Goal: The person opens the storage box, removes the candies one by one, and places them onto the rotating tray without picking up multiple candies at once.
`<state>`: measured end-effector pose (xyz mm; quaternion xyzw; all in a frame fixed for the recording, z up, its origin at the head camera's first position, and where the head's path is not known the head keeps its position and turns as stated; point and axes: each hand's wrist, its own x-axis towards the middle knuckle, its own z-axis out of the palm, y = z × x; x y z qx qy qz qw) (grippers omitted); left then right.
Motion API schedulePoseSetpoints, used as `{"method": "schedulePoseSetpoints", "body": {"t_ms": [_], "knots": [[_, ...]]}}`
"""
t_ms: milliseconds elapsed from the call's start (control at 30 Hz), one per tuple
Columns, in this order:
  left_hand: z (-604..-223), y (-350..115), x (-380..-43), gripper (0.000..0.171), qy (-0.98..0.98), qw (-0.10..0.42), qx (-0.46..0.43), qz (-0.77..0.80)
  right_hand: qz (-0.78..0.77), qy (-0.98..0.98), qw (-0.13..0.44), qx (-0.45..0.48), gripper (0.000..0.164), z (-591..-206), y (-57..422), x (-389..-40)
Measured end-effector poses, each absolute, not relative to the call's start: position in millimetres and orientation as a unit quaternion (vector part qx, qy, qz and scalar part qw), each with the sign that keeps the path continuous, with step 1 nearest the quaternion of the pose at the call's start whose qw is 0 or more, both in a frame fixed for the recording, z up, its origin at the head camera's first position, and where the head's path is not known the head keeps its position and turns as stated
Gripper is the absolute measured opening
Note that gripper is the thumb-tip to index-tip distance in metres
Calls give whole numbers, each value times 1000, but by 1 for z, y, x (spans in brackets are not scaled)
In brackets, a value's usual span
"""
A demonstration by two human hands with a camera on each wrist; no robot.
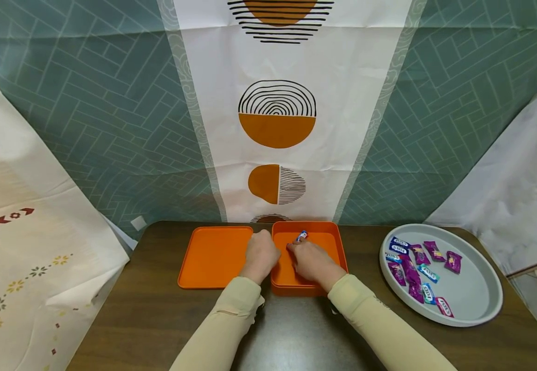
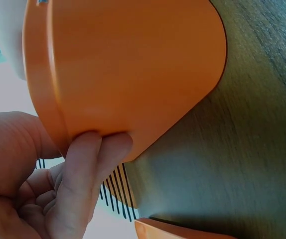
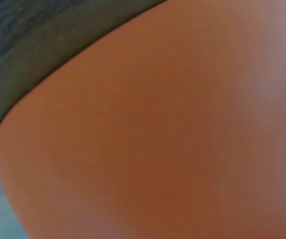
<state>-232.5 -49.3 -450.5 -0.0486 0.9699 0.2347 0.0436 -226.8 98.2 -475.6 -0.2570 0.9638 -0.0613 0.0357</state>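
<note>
My left hand (image 1: 261, 252) grips the left wall of the deep orange box (image 1: 338, 242). In the left wrist view, its fingers (image 2: 80, 159) lie on the outside of the box wall (image 2: 133, 74), with the thumb by the rim. Inside the box my right hand (image 1: 312, 260) reaches down with bent fingers pointing left. A small blue-and-white wrapped candy (image 1: 301, 236) shows right at those fingers; I cannot tell whether they pinch it. The right wrist view is filled by the blurred box wall (image 3: 148, 129), and the right hand is out of it.
A flat orange tray (image 1: 213, 257) lies left of the box on the dark wooden table (image 1: 143, 319). To the right stands a round grey tray (image 1: 477, 293) with several purple, blue and red wrapped candies (image 1: 409, 270). A patterned cloth (image 1: 361, 103) hangs behind the table.
</note>
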Motion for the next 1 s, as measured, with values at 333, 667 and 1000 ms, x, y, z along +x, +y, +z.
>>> {"method": "schedulePoseSetpoints", "body": {"t_ms": [333, 667, 1000], "knots": [[-449, -49, -233, 18, 966, 43, -52, 248, -41, 966, 28, -254, 7, -470, 99, -221], [-447, -49, -232, 22, 968, 46, -57, 238, 7, 955, -4, -297, 9, -466, 102, -212], [-448, -48, -230, 22, 968, 50, -56, 241, 19, 947, -29, -319, 11, -468, 104, -209]]}}
